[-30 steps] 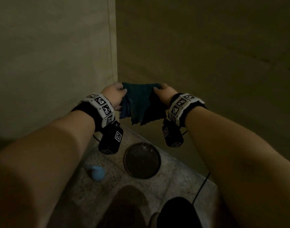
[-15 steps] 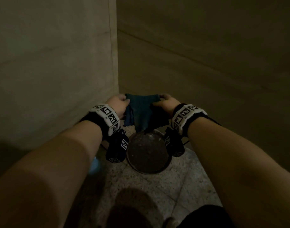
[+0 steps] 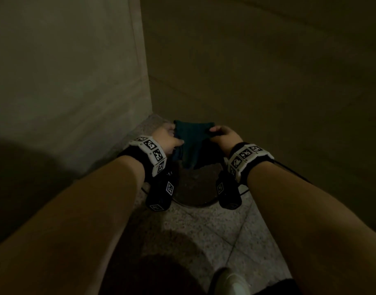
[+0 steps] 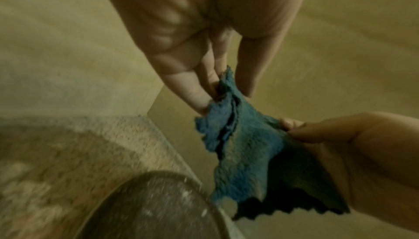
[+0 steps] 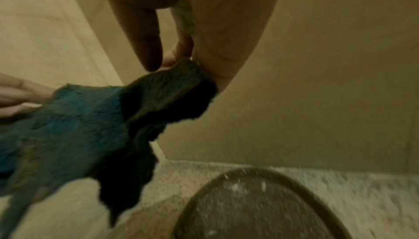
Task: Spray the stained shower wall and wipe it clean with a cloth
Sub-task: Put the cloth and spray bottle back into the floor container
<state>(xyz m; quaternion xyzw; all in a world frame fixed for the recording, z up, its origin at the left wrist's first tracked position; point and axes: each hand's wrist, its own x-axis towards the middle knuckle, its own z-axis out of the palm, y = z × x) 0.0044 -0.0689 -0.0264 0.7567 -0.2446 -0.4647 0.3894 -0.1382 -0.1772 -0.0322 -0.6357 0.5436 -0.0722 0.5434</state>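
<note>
1. Cloth — head view: a dark teal rag held up in the air between both hands, close to the corner where the two shower walls meet and directly above the round drain cover in the speckled floor. The left hand pinches the top corner on its side, the right hand the opposite top corner; the lower part hangs free in folds towards the drain cover. Lighting is poor, and no spray bottle can be made out.

2. Left wrist view: thumb and fingertips of the left hand are closed on a bunched edge of the cloth. The pile looks fluffy, the hem zigzag-cut. The lower corner hangs just above the drain cover; whether it touches cannot be told.

3. Right wrist view: the right thumb and a finger nip a folded corner of the cloth, which sags between the two grips. The drain cover lies below.

4. Assessment of handling: light, limp and without any stiffness — it will not keep a shape unaided. The pile should give good friction, so slipping is unlikely. A corner pinch suits spreading or folding; for wiping the wall, a folded pad under a flat palm appears the better hold.
</note>
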